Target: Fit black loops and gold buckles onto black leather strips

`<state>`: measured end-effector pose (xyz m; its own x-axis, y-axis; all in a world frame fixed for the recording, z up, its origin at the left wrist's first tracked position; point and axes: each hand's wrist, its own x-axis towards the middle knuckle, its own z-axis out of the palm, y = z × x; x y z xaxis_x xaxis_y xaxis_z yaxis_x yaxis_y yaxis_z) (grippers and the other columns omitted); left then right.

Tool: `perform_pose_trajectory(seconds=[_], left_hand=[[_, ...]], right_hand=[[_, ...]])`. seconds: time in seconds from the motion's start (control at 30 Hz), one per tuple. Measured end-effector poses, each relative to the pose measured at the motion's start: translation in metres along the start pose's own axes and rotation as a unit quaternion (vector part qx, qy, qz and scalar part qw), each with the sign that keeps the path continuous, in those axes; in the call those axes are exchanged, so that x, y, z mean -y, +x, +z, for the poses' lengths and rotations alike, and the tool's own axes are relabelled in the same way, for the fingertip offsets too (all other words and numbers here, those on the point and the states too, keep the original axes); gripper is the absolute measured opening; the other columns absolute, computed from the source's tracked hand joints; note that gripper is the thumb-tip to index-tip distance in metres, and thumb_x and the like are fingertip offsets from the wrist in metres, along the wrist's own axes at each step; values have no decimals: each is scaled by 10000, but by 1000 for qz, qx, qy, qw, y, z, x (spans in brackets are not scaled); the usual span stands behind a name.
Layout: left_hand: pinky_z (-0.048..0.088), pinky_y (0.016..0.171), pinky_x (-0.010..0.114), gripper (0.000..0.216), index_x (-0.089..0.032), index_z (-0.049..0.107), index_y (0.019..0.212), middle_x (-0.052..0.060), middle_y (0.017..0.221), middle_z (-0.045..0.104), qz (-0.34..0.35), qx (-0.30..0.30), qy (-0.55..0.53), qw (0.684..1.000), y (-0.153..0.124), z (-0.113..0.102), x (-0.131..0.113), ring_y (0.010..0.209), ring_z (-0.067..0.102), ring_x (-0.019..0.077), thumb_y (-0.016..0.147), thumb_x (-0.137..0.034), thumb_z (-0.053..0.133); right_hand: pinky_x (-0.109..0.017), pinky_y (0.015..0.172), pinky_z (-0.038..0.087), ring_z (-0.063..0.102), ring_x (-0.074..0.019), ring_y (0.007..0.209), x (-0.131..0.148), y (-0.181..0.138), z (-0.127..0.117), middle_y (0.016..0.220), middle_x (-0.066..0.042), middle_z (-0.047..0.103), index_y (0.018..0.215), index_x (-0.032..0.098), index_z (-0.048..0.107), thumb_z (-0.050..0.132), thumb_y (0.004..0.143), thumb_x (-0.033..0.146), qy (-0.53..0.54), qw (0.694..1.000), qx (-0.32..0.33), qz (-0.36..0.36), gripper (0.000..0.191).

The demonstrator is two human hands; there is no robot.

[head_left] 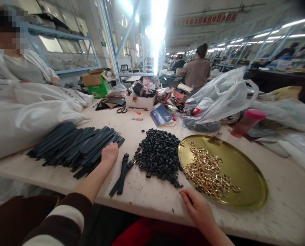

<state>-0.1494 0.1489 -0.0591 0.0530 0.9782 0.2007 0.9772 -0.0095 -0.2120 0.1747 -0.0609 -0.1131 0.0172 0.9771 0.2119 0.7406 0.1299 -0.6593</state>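
Note:
My left hand (109,152) is closed at the right end of a pile of black straps (75,145); its fingers hide whatever they hold. To its right lie two crossed black straps with buckles (123,176). A heap of small black strap loops (158,155) fills the middle of the table. Just in front of that heap, my right hand (198,206) rests near the table's front edge with thumb and fingers pressed together; I cannot make out anything between them. Beside it, a round gold tray (249,177) carries a heap of gold buckles (206,169).
White sacking (26,112) covers the table's left side. Scissors (122,110), a blue booklet (162,115), a white box (140,101) and a clear plastic bag (219,95) lie at the back. A pink-lidded jar (248,123) leans behind the tray. A person (21,65) stands at the left.

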Motion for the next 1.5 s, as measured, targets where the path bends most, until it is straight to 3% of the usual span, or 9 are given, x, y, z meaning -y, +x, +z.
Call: perform_pose_trajectory(seconds=[0.23,0.43,0.5,0.57,0.67,0.83,0.97,1.2,1.5], left_hand=[[429,638,347,269,-86,558,898,166,902,577,9,9,-25,1000,-3,-16,2,810,583,303,795,-292,418],[419,652,279,320,-142,546,920,92,870,613,73,31,-175,981,-39,-82,-32,778,587,210,847,-332,300],[406,534,230,257,-149,552,805,30,669,602,102,211,-387,892,-68,-101,-56,590,558,149,794,-337,378],[363,429,193,227,-149,531,882,-18,567,567,55,404,-557,724,-99,-109,-80,448,489,101,743,-288,416],[286,365,149,271,-139,524,942,-37,537,556,-11,510,-668,542,-135,-105,-106,372,429,55,713,-259,442],[269,343,131,248,-119,532,909,-26,518,564,-60,522,-714,462,-150,-98,-117,346,427,37,698,-227,460],[277,344,132,253,-121,513,919,-17,528,568,-46,541,-702,460,-148,-99,-124,359,451,47,696,-205,428],[332,421,175,194,-149,501,869,-45,590,509,52,454,-644,613,-150,-83,-137,420,429,63,758,-221,359],[293,510,209,327,-164,584,772,-23,537,494,157,319,-503,788,-142,-90,-131,532,453,126,835,-332,311]], right_hand=[[-274,699,451,579,-182,780,-5,5,-12,816,-56,620,884,179,567,394,850,353,79,992,-67,76,248],[-272,679,426,567,-173,749,11,28,-16,837,-53,585,879,191,567,424,839,298,-79,997,8,-3,183],[-273,658,411,569,-185,746,19,38,-10,815,-56,587,828,193,570,471,818,302,-163,986,31,-7,148],[-268,637,395,571,-192,739,25,44,-5,788,-57,590,776,191,565,515,790,267,-231,972,50,-1,92],[-259,636,386,572,-187,746,26,46,-2,799,-60,591,782,187,557,498,780,184,-258,963,78,-10,59],[-296,684,415,563,-196,762,21,34,-11,828,-70,585,821,178,562,428,800,171,-162,985,60,-17,137],[-324,678,455,564,-177,718,24,30,-17,805,-54,591,936,174,547,457,812,318,162,982,29,94,210],[-300,724,463,568,-114,683,35,32,-18,783,-5,603,868,179,593,662,681,353,563,781,59,263,265],[-280,627,447,540,-119,594,39,30,-20,699,-1,595,876,163,605,647,666,443,476,848,11,232,353]])
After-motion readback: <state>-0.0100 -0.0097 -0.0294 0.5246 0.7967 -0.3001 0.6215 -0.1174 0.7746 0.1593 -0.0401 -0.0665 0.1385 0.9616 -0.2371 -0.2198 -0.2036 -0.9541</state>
